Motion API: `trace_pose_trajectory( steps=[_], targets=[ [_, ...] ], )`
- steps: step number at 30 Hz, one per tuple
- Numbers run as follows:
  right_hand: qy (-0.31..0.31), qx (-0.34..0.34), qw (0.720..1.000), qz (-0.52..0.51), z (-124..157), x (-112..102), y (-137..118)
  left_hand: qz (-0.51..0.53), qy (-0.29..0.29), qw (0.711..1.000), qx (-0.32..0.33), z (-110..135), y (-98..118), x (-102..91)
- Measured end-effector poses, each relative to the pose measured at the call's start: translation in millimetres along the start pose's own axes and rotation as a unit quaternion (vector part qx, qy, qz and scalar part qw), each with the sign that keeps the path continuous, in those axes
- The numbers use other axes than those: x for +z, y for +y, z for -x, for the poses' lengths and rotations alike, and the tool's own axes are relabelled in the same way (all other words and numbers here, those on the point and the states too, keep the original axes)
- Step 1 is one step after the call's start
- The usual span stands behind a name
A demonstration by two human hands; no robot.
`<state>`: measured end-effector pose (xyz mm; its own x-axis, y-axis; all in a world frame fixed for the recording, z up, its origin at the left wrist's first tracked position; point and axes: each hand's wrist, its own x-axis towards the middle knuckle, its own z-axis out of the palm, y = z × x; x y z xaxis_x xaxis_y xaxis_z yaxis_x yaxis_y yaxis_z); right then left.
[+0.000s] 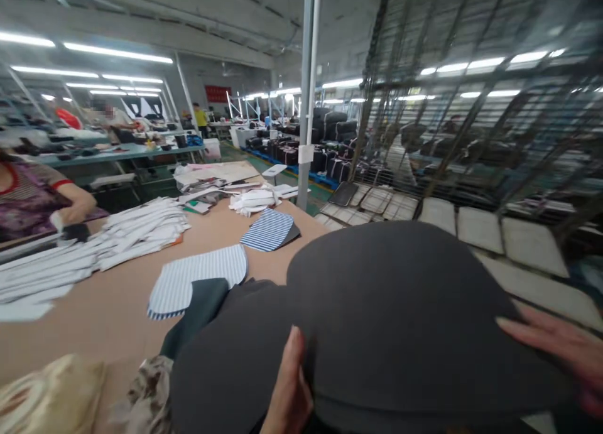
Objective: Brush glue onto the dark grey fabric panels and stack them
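Note:
A large dark grey rounded panel (405, 314), apparently of sheet foam or stiff fabric, fills the lower right in the head view. My left hand (289, 384) grips its left edge, thumb up and the other fingers hidden. At its right edge is my right hand (556, 343), slightly blurred, its visible fingers against the panel and the rest hidden. Another dark grey piece (230, 352) lies just left of my left hand. Beyond it are a striped blue-and-white piece (202, 274), dark green cloth (202, 308) and a smaller striped piece (268, 228).
Layered white strips (141, 230) lie on the brown table (127, 296), near a co-worker's hand (78, 205) at left. A cream bundle (56, 396) sits at the near left. A wire rack (452, 132) with pale panels stands at right, and a metal post (308, 95) rises behind the table.

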<state>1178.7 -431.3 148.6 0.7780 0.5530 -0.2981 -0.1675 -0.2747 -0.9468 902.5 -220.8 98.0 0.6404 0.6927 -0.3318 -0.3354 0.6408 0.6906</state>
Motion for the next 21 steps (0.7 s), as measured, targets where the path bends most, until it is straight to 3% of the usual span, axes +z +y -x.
trace_pose_trajectory(
  steps=[4,7,11,14,17,21],
  targets=[
    [-0.088,0.098,0.990,-0.055,-2,48,-5,-0.003,0.052,0.999,0.009,13,34,-32.4],
    [-0.149,0.077,0.984,-0.050,-14,79,3,-0.053,0.061,0.995,0.056,16,46,-50.6],
    [-0.204,0.039,0.977,-0.052,-46,101,12,-0.160,0.051,0.977,0.132,8,56,-59.4],
    [-0.189,-0.021,0.981,-0.032,-80,107,16,-0.235,0.014,0.955,0.178,-9,67,-53.7],
    [-0.130,-0.119,0.984,-0.035,-118,103,25,-0.289,0.024,0.931,0.221,-41,73,-41.4],
    [-0.092,-0.150,0.983,-0.045,-161,93,51,-0.301,0.049,0.926,0.223,-100,59,-25.7]
  ],
)
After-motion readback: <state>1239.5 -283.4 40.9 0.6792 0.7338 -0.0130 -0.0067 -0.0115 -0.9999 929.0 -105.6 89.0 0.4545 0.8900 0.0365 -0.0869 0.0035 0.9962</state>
